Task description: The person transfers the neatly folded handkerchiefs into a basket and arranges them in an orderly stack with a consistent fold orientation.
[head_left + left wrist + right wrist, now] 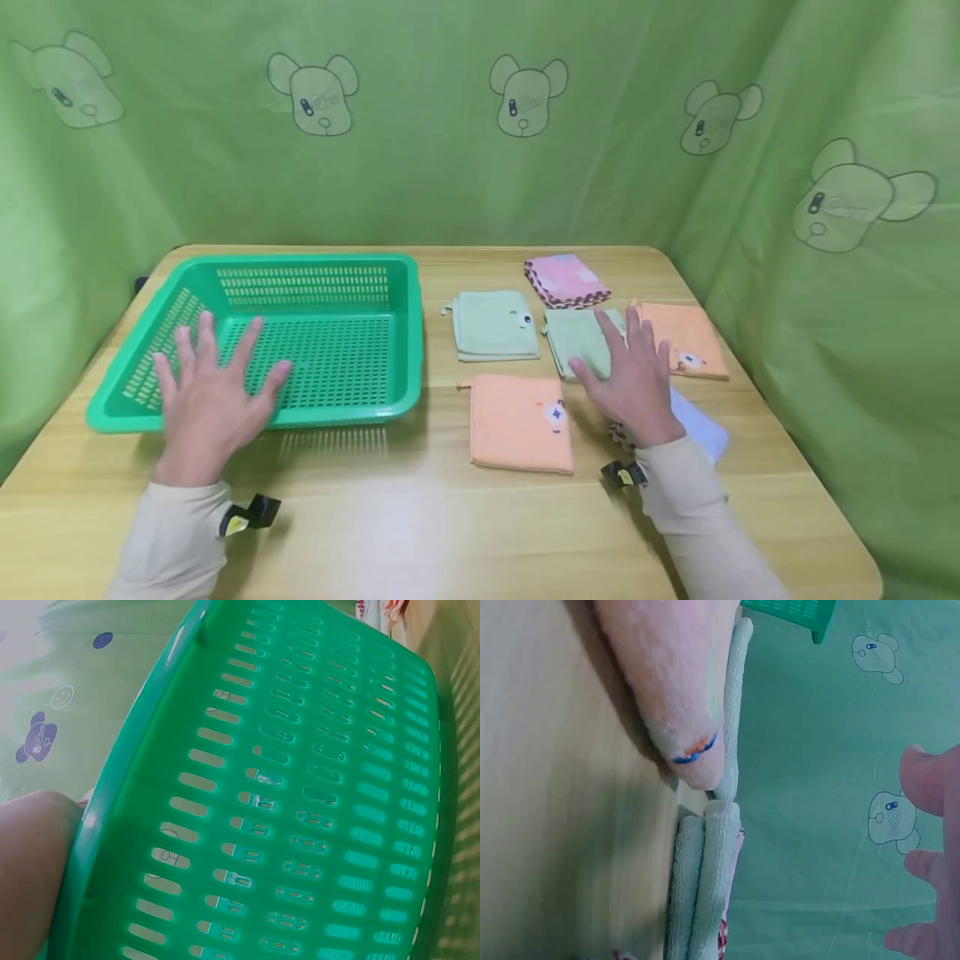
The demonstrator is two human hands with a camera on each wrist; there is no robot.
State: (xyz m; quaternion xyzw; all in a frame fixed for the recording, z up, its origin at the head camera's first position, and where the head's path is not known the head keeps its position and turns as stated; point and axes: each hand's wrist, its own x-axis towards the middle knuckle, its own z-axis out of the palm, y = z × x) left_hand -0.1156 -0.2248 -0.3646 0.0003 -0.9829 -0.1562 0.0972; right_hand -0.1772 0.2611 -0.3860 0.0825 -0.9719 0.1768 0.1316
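Observation:
My left hand [210, 408], fingers spread, hovers over the near rim of a green plastic basket [415, 350]. In the left wrist view the slotted basket wall [300, 787] fills most of the picture. To the right, my right hand [633, 379] is held with straight fingers above the folded cloths, overlapping a green one [577, 333]. An orange folded cloth [517, 425] lies left of that hand. Beneath the right wrist a lavender cloth [701, 425] is partly hidden. Both hands hold nothing.
Another green folded cloth [495, 329] lies beside the basket. At the back is a pink cloth [566, 279] with a checked edge; an orange cloth [701, 342] lies near the right edge. The wooden table [360, 517] is enclosed by green curtains [420, 167].

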